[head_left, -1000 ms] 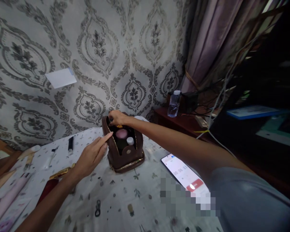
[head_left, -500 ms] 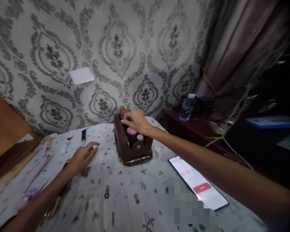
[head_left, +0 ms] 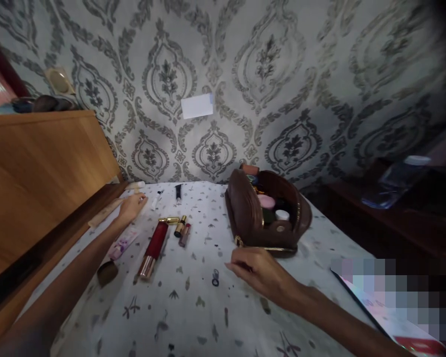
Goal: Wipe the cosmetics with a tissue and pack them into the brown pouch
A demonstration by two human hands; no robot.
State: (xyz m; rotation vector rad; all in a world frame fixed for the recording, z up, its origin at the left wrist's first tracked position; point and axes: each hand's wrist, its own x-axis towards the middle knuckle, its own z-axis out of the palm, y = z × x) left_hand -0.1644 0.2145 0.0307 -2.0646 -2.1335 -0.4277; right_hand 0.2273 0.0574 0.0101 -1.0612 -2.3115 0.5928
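My left hand [head_left: 133,206] is at the far left of the sheet, its fingers drawn together around something small and whitish that I cannot make out. Just beyond it lies a white-capped tube [head_left: 136,185]. In front of the brown makeup bag [head_left: 241,208], my right hand [head_left: 258,272] hovers low over the sheet, loosely curled, with nothing visible in it. The bag gapes open, showing a pink round item [head_left: 266,201] and a white-lidded jar [head_left: 282,214]. Between the hands lie a dark red tube [head_left: 157,243], a gold tube [head_left: 169,220] and small lipstick-like tubes [head_left: 180,226].
A brush [head_left: 107,273] and a purple-patterned packet [head_left: 123,244] lie beside my left forearm. A black tube [head_left: 178,192] sits toward the wall. At right are a phone [head_left: 379,310] and a water bottle [head_left: 396,183]. A wooden panel [head_left: 48,153] borders the left.
My right hand has left the bag's opening and come down in front of it. My left hand has reached farther left and away. The view has turned left, revealing more cosmetics.
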